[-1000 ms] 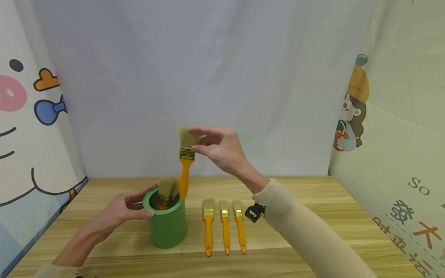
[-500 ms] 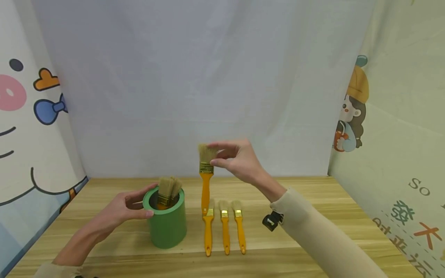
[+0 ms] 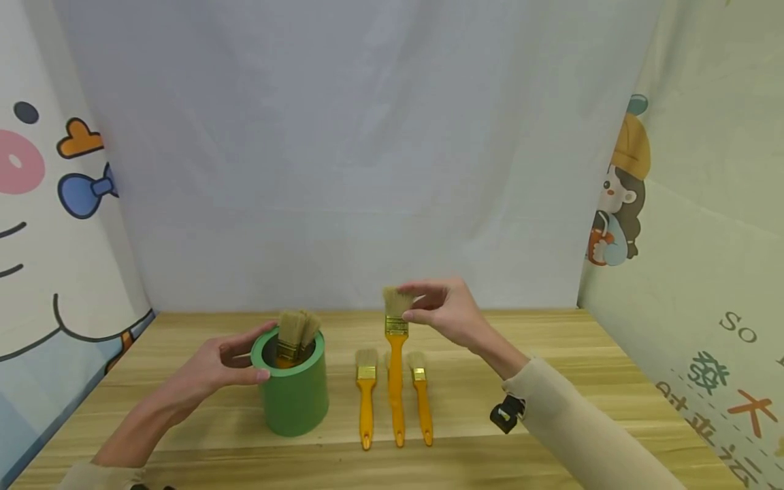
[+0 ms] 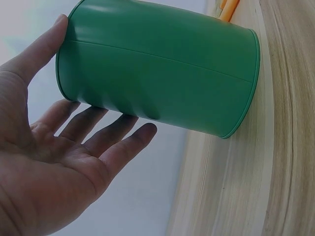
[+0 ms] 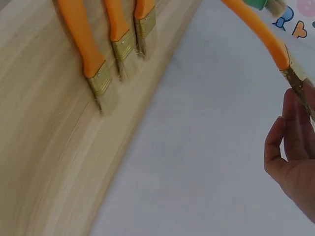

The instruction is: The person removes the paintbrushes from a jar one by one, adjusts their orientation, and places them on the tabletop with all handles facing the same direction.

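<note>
Bristles up, a paintbrush [image 3: 395,344] with an orange handle hangs over the table in my right hand [image 3: 452,314], which pinches it at the bristles and metal band. Below it, three similar brushes lie in a row: a wider one [image 3: 366,401] on the left, a middle one mostly hidden behind the held brush, and a right one [image 3: 424,401]. My left hand [image 3: 205,374] holds the green can [image 3: 295,401] near its rim, thumb on one side and fingers on the other. Several brushes [image 3: 291,332] stand in the can, bristles up.
The wooden table [image 3: 520,415] runs back to a pale hanging cloth [image 3: 367,136]. Printed cartoon curtains [image 3: 686,224] flank it on both sides. A black wrist strap [image 3: 507,414] sits at the right sleeve.
My right hand has carried the brush rightward and down, from beside the can's rim to above the middle of the row. The left hand and can have stayed put.
</note>
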A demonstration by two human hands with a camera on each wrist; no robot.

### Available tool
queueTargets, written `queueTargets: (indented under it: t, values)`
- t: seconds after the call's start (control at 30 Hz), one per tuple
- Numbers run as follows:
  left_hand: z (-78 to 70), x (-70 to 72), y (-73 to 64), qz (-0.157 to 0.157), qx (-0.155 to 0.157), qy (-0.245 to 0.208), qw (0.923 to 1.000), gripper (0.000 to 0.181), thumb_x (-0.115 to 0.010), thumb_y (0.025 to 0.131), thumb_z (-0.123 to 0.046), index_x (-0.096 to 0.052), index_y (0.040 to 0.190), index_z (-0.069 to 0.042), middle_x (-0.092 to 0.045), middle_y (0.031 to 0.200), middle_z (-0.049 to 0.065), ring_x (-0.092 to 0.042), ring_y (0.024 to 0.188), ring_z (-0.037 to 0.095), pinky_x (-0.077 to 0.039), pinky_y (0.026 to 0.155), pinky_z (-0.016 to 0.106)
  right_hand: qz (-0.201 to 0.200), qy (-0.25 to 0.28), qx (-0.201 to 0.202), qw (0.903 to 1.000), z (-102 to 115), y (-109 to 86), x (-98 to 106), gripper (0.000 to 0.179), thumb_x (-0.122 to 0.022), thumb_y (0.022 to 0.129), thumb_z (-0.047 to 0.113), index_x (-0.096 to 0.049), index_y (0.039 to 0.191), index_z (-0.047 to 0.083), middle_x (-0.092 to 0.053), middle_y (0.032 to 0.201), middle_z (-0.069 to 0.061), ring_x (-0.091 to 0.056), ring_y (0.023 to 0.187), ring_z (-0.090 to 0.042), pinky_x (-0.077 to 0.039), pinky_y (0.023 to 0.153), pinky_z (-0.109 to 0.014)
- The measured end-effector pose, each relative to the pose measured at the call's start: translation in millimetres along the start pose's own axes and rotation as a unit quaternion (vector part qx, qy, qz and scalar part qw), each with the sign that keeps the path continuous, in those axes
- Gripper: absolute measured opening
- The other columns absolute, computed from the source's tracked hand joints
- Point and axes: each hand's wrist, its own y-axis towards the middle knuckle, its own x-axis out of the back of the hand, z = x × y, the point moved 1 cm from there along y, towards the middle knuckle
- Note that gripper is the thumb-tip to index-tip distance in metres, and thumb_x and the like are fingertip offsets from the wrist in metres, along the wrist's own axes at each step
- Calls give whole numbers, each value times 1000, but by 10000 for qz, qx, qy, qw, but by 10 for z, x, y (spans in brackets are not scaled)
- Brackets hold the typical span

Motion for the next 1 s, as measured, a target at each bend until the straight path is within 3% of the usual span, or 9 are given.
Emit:
queueTargets:
  t: [0.3, 0.7, 1.0]
  values:
    - [-10, -2, -15, -10, 36, 18, 10000, 84, -76, 98, -18, -30, 168, -10, -28, 167, 24, -39, 144, 53, -47, 108, 59, 176, -132, -598, 9980, -224, -214, 202, 39, -81, 92, 2, -74, 130, 0, -69, 132, -19, -74, 103, -30, -61, 88, -40]
    - [-15, 5, -21, 22, 22, 13, 10000, 82, -76, 99, -18, -32, 168, -12, -27, 168, 23, -38, 145, 53, -46, 108, 60, 401, -134, -1104, 9930, -554, -409, 448, 41, -80, 92, 2, -71, 131, -5, -69, 133, -22, -72, 102, -31, -60, 87, -39]
    - [-17, 4, -24, 31, 13, -3, 10000, 82, -76, 99, -18, -32, 168, -12, -25, 169, 24, -38, 145, 54, -47, 108, 58, 594, 2, -1579, 9857, -761, -506, 559, 48, -81, 91, 6, -67, 136, -6, -67, 135, -21, -67, 113, -35, -57, 94, -43]
